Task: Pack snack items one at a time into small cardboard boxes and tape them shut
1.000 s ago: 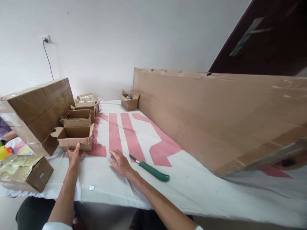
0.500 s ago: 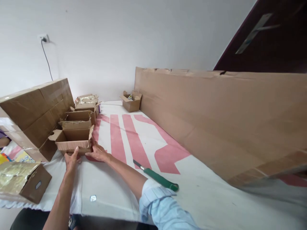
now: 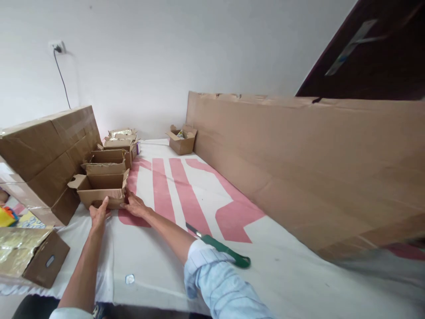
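An open cardboard box (image 3: 100,197) stands at the front of a row along the left side of the table, its flaps raised. My left hand (image 3: 98,214) presses its lower front wall, with thumb and fingers against the cardboard. Around the near right corner of the same box, my right hand (image 3: 136,206) holds on with bent fingers. Both hands are on this one box, and some fingertips are hidden. A green-handled knife (image 3: 226,250) lies to the right, partly behind my right sleeve.
More open boxes (image 3: 108,157) continue behind. A taped box (image 3: 33,257) sits at near left, beside a large carton (image 3: 49,155). A tall cardboard panel (image 3: 282,168) bounds the right. One small box (image 3: 182,141) stands near the wall. A white sticker (image 3: 129,279) lies in front.
My right hand has come left from the bare cloth onto the box's right corner. My left hand has stayed at its front. The box has shifted slightly away from me.
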Demonstrator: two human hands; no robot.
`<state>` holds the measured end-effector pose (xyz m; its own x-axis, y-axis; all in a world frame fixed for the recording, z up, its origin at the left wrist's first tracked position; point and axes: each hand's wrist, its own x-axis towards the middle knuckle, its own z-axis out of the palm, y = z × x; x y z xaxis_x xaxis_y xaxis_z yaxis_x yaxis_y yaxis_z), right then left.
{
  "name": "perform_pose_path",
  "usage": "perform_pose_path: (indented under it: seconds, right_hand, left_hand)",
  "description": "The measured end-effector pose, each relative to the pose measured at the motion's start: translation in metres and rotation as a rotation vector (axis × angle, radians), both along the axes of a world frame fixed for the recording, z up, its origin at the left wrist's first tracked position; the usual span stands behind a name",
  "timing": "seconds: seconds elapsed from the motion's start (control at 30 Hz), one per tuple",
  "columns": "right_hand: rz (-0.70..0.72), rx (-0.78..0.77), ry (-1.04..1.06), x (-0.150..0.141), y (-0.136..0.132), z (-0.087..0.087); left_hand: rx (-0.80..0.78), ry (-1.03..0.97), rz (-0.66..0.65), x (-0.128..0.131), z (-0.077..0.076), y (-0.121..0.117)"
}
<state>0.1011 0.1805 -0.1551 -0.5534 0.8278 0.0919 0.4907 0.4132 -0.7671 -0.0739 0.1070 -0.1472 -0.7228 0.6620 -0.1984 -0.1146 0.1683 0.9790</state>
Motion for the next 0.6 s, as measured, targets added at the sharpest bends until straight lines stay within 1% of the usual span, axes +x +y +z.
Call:
perform_pose_path:
  seconds: [0.07,0.13,0.17,0.23,0.33,0.43,0.53,0.6]
  right_hand:
    - [0.0,0.007,0.002,0.003,-0.004,0.002]
    - [0.0,0.024,0.009,0.011,-0.016,0.0]
    - [0.0,0.035,0.013,0.018,-0.024,-0.003]
    - [-0.003,0.076,0.032,0.034,-0.044,-0.015]
    - [-0.011,0.195,0.113,0.068,-0.076,-0.043]
    - [-0.071,0.31,0.175,0.107,-0.104,-0.067]
    - [-0.131,0.361,0.188,0.147,-0.131,-0.079]
    - [-0.223,0.435,0.183,0.176,-0.147,-0.082]
  left_hand:
    - [-0.009,0.003,-0.002,0.0,0.004,0.0]
    - [-0.016,0.005,-0.007,0.001,0.007,-0.003]
    - [-0.018,0.007,-0.01,0.002,0.007,-0.005]
    - [-0.018,0.007,-0.018,0.004,0.006,-0.012]
    - [-0.008,0.006,-0.048,0.01,0.003,-0.024]
    - [0.003,0.009,-0.095,0.016,0.004,-0.035]
    - [0.011,0.014,-0.138,0.023,0.006,-0.048]
    - [0.024,0.025,-0.163,0.028,0.006,-0.059]
